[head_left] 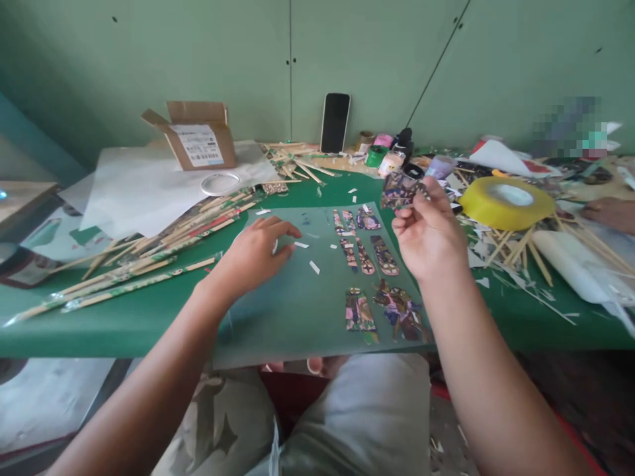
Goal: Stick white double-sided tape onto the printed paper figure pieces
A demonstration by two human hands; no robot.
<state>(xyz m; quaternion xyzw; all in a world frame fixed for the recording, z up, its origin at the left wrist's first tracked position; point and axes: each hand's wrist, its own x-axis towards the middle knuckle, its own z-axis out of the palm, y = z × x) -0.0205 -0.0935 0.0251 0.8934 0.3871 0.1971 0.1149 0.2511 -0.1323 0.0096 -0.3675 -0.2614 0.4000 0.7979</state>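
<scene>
Pinched in my right hand (pixel 430 231) is a small patterned cutout piece (pixel 397 190), raised above the right side of a translucent sheet (pixel 278 311). My left hand (pixel 258 254) hovers over or rests on the sheet's left part, fingers apart and curved, holding nothing that I can see. Several colourful cutouts lie on the sheet's right side, among them a skirt-like piece (pixel 360 311) and a figure-shaped piece (pixel 399 307). Small white paper strips (pixel 314 267) are scattered between my hands.
Wrapped wooden sticks (pixel 163 268) lie at left, near an open cardboard box (pixel 202 142). A phone (pixel 335 123) leans on the wall beside paint jars (pixel 377 155). Yellow tape (pixel 506 201), loose sticks and a white bottle (pixel 575 264) crowd the right. Another person's hand (pixel 610 213) shows there.
</scene>
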